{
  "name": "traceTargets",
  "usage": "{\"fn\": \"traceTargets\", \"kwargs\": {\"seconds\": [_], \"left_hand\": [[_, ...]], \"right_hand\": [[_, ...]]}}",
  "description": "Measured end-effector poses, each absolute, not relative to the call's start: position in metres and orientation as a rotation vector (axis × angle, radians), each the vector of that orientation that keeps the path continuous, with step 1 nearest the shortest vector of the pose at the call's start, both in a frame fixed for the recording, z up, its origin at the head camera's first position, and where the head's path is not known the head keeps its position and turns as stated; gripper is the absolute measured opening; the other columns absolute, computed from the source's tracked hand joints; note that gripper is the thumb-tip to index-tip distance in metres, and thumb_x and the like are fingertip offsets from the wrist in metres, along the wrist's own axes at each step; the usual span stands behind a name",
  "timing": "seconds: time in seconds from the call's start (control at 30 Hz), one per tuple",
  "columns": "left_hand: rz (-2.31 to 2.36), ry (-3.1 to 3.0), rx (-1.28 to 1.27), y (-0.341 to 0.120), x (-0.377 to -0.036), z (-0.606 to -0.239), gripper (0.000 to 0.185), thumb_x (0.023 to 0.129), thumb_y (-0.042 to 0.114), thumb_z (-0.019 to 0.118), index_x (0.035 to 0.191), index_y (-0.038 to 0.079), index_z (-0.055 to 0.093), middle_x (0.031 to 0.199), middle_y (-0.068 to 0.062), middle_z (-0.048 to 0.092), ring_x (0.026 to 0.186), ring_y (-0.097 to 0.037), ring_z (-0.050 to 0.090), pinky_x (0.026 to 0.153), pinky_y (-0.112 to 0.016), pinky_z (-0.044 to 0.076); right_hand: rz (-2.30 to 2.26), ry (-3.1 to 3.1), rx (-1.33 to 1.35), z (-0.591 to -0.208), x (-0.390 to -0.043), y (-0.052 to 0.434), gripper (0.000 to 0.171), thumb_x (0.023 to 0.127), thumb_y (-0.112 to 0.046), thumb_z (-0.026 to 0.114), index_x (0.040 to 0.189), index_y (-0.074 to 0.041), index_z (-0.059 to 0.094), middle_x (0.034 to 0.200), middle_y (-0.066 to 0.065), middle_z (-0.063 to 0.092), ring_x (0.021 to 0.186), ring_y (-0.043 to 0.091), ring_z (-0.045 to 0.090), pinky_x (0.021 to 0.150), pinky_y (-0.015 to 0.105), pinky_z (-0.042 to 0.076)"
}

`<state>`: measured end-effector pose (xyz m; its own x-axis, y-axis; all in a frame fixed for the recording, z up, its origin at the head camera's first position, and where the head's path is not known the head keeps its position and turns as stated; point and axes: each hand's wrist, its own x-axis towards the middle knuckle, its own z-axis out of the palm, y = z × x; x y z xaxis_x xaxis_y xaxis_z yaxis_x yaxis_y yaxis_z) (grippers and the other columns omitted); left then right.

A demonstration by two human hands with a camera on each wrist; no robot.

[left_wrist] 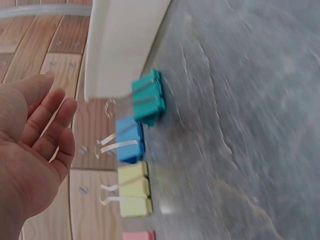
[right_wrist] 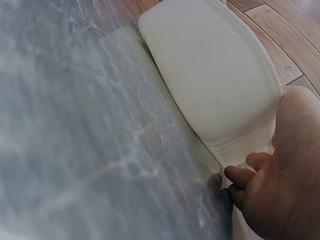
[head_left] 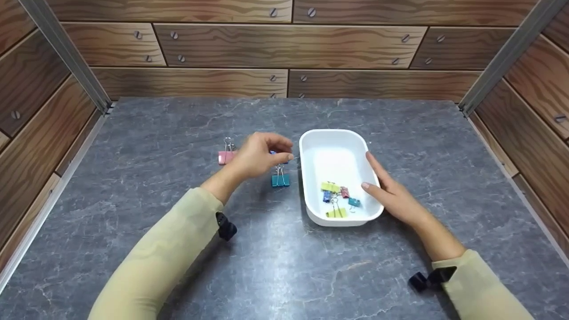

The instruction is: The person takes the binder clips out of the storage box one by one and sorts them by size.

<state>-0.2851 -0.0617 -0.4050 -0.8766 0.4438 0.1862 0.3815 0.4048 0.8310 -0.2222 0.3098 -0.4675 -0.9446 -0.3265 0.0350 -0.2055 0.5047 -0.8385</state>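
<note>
My left hand (head_left: 262,155) hovers over a row of binder clips, its fingers loosely bent and nothing between them. Nearest to it are a teal binder clip (head_left: 280,180) and a blue binder clip (left_wrist: 130,140), mostly covered by the hand in the head view. A yellow binder clip (left_wrist: 134,189) shows in the left wrist view and is hidden from the head camera. The pink binder clip (head_left: 226,158) stands at the row's left end. My right hand (head_left: 395,195) holds the side of a white plastic tub (head_left: 340,151), thumb over the rim, fingers along the outer wall.
Inside the tub, toward its near end, lie several small binder clips: yellow (head_left: 330,186), blue (head_left: 327,196), red (head_left: 344,192) and teal (head_left: 354,202). Wood-patterned walls (head_left: 289,46) enclose the grey marbled table (head_left: 178,120) at the back and sides.
</note>
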Motion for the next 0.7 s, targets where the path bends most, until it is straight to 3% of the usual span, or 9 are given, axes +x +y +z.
{"fn": "traceTargets", "kwargs": {"seconds": [0.27,0.7], "left_hand": [[1.387,2.514,0.899,-0.035,-0.278,-0.393,0.026,0.098,0.014,0.079,0.122,0.005,0.077,0.109,-0.004,0.078,0.098,-0.014,0.071,0.085,-0.028,0.059],[1.228,2.387,1.044,0.006,-0.281,-0.401,0.028,0.096,0.012,0.08,0.122,0.001,0.077,0.109,-0.005,0.079,0.102,-0.013,0.073,0.093,-0.025,0.056]], "right_hand": [[-1.407,2.633,-0.455,-0.467,-0.224,0.31,0.075,0.111,-0.036,0.058,0.171,-0.038,0.013,0.178,0.002,0.01,0.161,0.035,0.012,0.126,0.059,0.016],[-1.436,2.621,-0.457,-0.467,-0.222,0.309,0.075,0.111,-0.033,0.058,0.171,-0.035,0.013,0.177,0.003,0.011,0.16,0.036,0.015,0.126,0.056,0.021]]}}
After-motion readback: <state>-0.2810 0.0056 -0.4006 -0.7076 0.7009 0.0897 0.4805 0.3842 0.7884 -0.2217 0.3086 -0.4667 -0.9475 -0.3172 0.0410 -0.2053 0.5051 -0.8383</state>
